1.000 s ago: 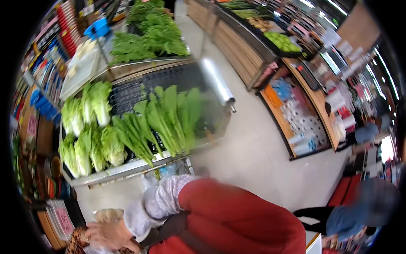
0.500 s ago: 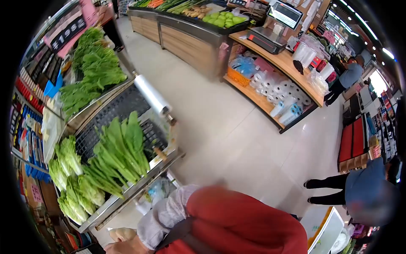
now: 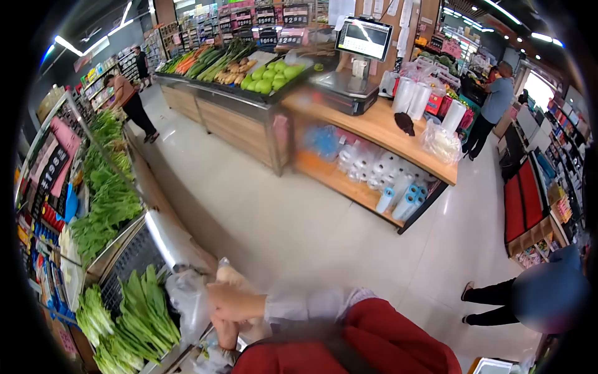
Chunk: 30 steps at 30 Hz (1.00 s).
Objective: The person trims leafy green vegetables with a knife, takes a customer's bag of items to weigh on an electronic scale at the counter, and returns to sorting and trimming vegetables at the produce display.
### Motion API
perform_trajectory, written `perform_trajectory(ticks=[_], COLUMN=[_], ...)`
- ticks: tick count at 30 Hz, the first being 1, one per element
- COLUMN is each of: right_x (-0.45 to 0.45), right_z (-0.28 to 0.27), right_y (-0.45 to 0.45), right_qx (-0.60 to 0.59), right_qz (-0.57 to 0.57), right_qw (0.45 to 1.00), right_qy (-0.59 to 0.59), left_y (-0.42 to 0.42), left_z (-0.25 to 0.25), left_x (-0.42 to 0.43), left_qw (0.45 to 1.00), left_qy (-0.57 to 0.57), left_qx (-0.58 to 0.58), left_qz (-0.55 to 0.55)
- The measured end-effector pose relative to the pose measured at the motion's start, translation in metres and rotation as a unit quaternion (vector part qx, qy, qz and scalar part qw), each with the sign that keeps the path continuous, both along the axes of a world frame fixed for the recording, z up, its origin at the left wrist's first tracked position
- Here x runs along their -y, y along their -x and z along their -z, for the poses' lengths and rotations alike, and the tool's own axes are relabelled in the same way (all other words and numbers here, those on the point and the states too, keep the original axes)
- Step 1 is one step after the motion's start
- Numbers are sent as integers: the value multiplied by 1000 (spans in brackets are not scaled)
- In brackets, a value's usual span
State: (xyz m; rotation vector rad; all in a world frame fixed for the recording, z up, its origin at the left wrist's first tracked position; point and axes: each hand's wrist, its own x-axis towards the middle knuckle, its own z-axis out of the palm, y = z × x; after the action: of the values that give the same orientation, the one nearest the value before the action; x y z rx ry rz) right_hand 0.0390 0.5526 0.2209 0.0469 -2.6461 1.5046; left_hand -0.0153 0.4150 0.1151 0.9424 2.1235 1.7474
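My right hand, in a pale grey sleeve, reaches across at the lower middle, its fingers closed on a clear plastic bag. Just under it, my left hand is pressed close; its fingers are partly hidden and I cannot make out what they grip. A pale, blurred item shows beyond the hands, kind unclear. Left of the bag lie long-stemmed leafy greens and pale lettuce heads. A roll of clear plastic is mounted at the stand's edge, above the hands.
A wooden counter carries a scale with a screen; bag rolls fill its lower shelf. Green round produce lies in the far bin. A person stands at right, another farther back, another at far left.
My view has swung up and left. My hands have come up from the bottom left edge to beside the greens, and the clear bag now shows next to them.
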Motion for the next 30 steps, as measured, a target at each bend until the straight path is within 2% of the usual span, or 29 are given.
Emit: perform_trajectory(ticks=[1,2,4,6,7,8,10,11,12,13,14,15,17,18,20,21,23,25,26,27,28,29,30], right_x=[-25,-55,-111,-181,-208,-241,-298,-324,-353,-382,-409,-439,-503,-536,-614,-660,-705,-757,-794,-832,-863,-885,-908], right_z=[14,40,35,17,27,41,47,42,33,17,0,-13,-27,-28,-14,4,-46,-79,-75,-70,-75,-81,-91], right_y=[-1,2,-4,-19,-15,-8,2,3,4,4,2,-1,-2,1,16,12,-5,-26,-25,-23,-21,-20,-19], right_qx=[2,-43,-85,-71,-68,-84,-99,-115,-135,-142,-175,-207,-218,-217,-246,-157,-128,-163,-205,-230,-289,-276,-292], right_qz=[3,52,101,124,129,167,214,257,299,318,346,374,420,437,456,544,406,376,438,510,440,509,472], right_qw=[1000,998,991,988,987,977,962,933,895,890,887,880,854,841,745,787,800,810,825,814,809,789,781], right_qy=[-3,-16,-32,63,61,103,140,224,303,295,253,210,217,233,419,244,424,418,292,157,262,204,286], left_y=[4,8,17,24,29,36,52,54,51,49,52,54,60,72,89,98,113,134,146,156,169,179,195], left_z=[0,-2,-5,-13,-15,-2,15,14,-6,-25,-44,-61,-88,-91,-94,-94,-97,-85,-80,-74,-67,-63,-55], left_x=[-34,-69,-138,-208,-240,-271,-344,-375,-415,-452,-478,-506,-558,-583,-632,-656,-698,-738,-752,-770,-788,-802,-818], left_qw=[999,996,988,982,968,967,951,950,958,957,953,943,935,921,915,915,930,929,939,954,960,964,966], left_qy=[-12,-23,-34,30,99,98,88,85,30,-28,39,37,-18,-6,-8,-12,-11,-30,-21,3,19,-14,-15], left_qx=[-3,-7,-6,32,67,71,-179,-174,-136,-100,-57,-61,-185,-187,-202,-214,-220,-245,-253,-160,-63,-41,-8], left_qz=[43,86,151,186,220,226,236,244,253,270,295,324,302,342,350,342,296,277,233,254,274,261,257])
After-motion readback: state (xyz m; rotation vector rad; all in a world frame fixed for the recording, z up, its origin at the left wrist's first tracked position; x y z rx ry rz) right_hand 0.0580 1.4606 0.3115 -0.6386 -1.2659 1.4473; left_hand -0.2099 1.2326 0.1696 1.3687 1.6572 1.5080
